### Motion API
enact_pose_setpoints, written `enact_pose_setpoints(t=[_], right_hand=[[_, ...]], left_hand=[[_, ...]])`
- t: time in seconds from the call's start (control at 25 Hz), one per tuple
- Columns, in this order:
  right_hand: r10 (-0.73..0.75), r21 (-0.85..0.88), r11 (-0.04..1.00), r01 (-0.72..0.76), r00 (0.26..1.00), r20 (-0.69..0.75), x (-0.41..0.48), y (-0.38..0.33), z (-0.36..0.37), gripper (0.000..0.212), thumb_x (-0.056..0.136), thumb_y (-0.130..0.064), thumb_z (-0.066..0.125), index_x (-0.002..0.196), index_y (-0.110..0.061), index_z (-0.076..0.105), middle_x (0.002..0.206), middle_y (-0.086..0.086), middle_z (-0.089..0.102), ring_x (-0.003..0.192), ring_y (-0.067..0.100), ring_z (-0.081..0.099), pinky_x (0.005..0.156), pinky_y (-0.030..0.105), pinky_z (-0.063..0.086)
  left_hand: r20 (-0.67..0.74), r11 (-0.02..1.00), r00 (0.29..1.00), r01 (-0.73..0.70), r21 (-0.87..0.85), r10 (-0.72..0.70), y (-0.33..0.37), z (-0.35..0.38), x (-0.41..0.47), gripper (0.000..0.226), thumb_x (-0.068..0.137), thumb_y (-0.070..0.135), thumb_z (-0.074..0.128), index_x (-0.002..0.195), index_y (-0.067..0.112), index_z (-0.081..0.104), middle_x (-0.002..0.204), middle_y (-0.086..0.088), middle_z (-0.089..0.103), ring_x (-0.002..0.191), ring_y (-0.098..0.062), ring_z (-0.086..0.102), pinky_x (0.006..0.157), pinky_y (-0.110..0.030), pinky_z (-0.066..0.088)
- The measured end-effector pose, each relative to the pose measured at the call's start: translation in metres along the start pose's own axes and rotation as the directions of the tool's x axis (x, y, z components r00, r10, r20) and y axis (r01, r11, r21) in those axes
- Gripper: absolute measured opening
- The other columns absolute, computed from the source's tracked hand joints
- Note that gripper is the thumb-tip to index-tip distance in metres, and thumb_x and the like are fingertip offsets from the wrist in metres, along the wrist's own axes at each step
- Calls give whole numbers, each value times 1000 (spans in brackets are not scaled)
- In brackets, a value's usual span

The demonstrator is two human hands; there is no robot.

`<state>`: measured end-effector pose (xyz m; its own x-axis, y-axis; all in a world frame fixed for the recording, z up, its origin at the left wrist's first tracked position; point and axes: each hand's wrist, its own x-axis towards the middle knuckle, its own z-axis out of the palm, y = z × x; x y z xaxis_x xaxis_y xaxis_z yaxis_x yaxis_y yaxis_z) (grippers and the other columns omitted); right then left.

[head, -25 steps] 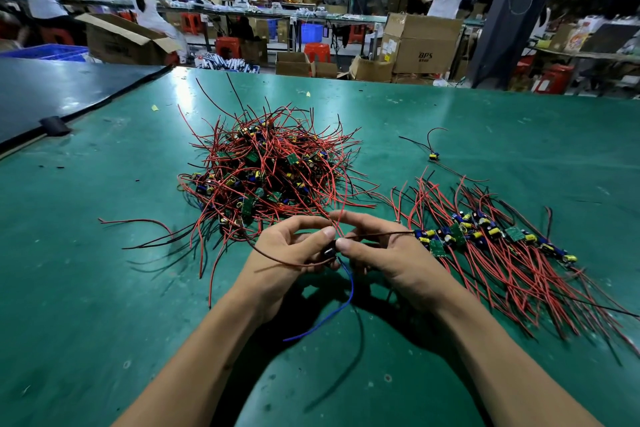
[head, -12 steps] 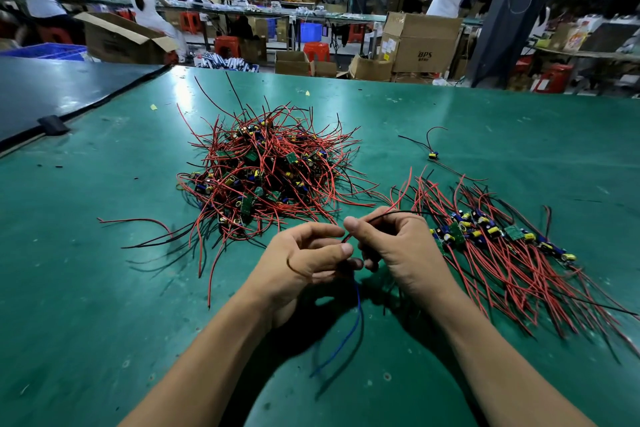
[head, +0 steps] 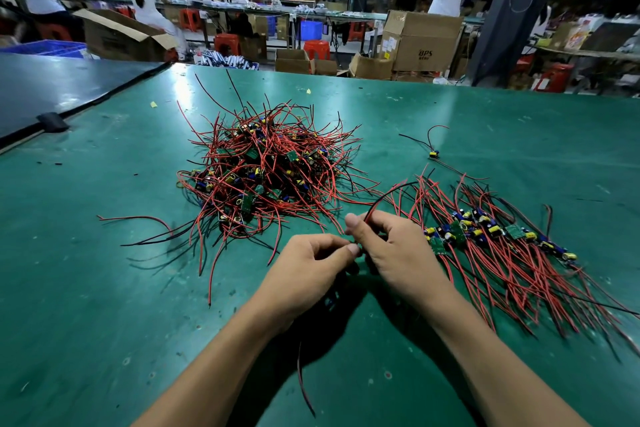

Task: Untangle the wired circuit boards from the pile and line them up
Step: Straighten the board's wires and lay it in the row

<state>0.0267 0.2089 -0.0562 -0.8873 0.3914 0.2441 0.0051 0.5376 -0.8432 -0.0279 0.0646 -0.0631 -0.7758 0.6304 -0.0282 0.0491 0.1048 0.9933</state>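
Note:
A tangled pile of small green circuit boards with red and black wires (head: 266,166) lies on the green table (head: 104,288), ahead of my hands. To the right, a row of lined-up boards (head: 491,232) lies with its wires fanned toward me. My left hand (head: 308,274) and right hand (head: 394,250) meet between the two heaps and both pinch one wired board, which is hidden between my fingers. Its red and black wires (head: 384,198) arc up from my right hand, and another lead (head: 304,385) hangs below my left wrist.
A single wired part (head: 433,153) lies alone beyond the lined-up row. A dark mat (head: 52,94) covers the table's far left. Cardboard boxes (head: 420,42), red stools and several people at benches stand past the far edge.
My hands have drawn closer together and shifted slightly right. The blue wire loop that hung below them is no longer visible. The wire in my right hand now arcs upward.

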Motion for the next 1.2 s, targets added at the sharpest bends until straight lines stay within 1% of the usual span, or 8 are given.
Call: enact_pose_setpoints(t=[0.08,0.16,0.36,0.56,0.76,0.96,1.12,1.2], right_hand=[[25,77,996,-36,990,137,0,-1,1,17,98,-35,61,97,-23,73,89,-11,74,83,0,65,78,15,49],[40,96,994,-61,978,204,1,0,0,20,100,-31,60,104,-18,76,97,-8,76,93,3,68,86,19,51],[147,163,974,-156,987,67,3,7,-5,20,98,-31,63,98,-16,76,46,-11,54,39,2,44,42,13,33],[194,247,958,-145,963,-188,9,15,-9,29,97,-32,65,83,-7,73,52,1,50,39,11,42,44,21,31],[403,578,770,-271,909,-111,15,12,-3,49,101,-40,55,62,-12,57,44,-4,31,31,10,33,37,18,24],[270,331,919,-214,953,-134,9,14,-6,43,97,-45,61,70,-12,68,47,-7,45,37,11,42,39,18,30],[119,22,992,-121,990,80,2,5,4,36,95,-46,63,79,-16,77,60,-8,69,55,2,57,55,24,46],[124,-10,992,-124,989,81,2,4,2,37,96,-44,62,78,-16,77,56,-7,65,53,3,52,54,28,43]], left_hand=[[-72,1000,997,-4,-1,4,-1,-1,2,18,95,19,61,85,13,75,68,0,70,53,-7,53,52,-19,41],[-91,996,994,-50,73,57,-3,-4,3,18,94,19,62,84,15,77,70,0,72,58,-7,56,58,-21,43],[-70,986,994,-67,154,79,-5,-3,4,18,90,21,66,75,16,76,64,4,70,54,-4,55,57,-19,43],[2,986,999,-48,160,48,-4,-2,2,18,90,21,67,75,17,76,61,6,68,52,-7,52,57,-21,40],[-5,975,996,-84,206,87,-4,0,-2,17,90,21,67,77,14,75,56,5,60,50,-12,47,51,-23,36],[-57,957,985,-144,253,163,-5,2,-3,16,90,21,67,78,13,75,57,2,58,52,-9,46,54,-25,39],[-60,962,983,-158,224,176,-5,1,-2,15,90,17,66,81,12,75,56,3,57,52,-9,45,53,-26,38],[-42,964,987,-139,226,152,-5,0,-1,16,90,17,66,77,13,74,56,2,57,52,-10,45,54,-26,38]])
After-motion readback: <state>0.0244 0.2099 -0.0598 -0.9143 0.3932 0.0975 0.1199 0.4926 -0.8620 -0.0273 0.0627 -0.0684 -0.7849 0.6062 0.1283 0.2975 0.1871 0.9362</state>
